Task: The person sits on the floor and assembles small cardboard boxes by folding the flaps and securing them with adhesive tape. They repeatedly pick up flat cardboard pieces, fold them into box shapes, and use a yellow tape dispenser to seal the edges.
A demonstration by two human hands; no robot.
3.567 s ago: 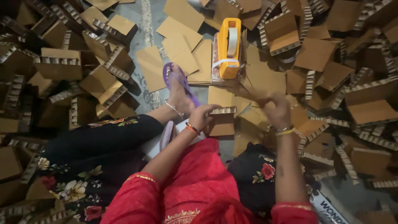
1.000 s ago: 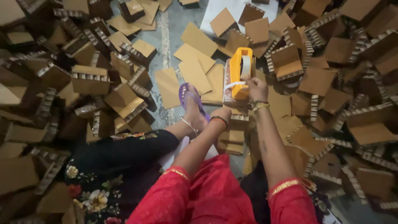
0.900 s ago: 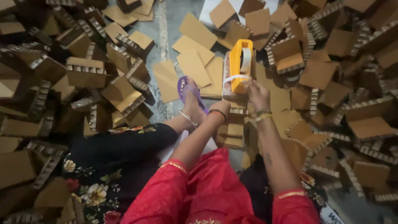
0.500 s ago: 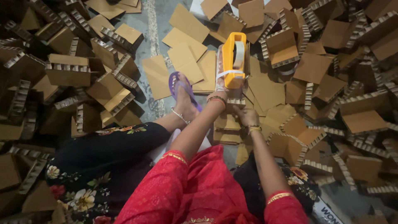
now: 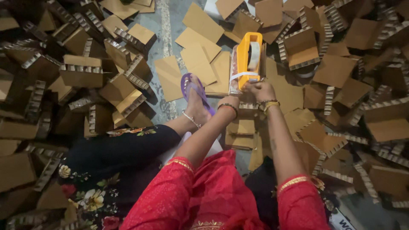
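nearest me, red sleeves and a black floral trouser leg. past them my left hand [image 5: 228,103] rests on a stacked cardboard piece [image 5: 241,127], its fingers hidden, so i cannot tell their spread. my right hand [image 5: 260,90] has fingers curled narrow at the base of the orange tape dispenser [image 5: 247,59], which stands upright just beyond. i judge taping is in hand; next needs the strip drawn down steadily. flat cardboard sheets [image 5: 200,64] lie farther out.

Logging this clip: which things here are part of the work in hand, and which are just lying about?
In hand:
left hand
right hand
orange tape dispenser
cardboard piece under the hands

Lying about:
flat cardboard sheets
heaped cardboard boxes
purple sandal
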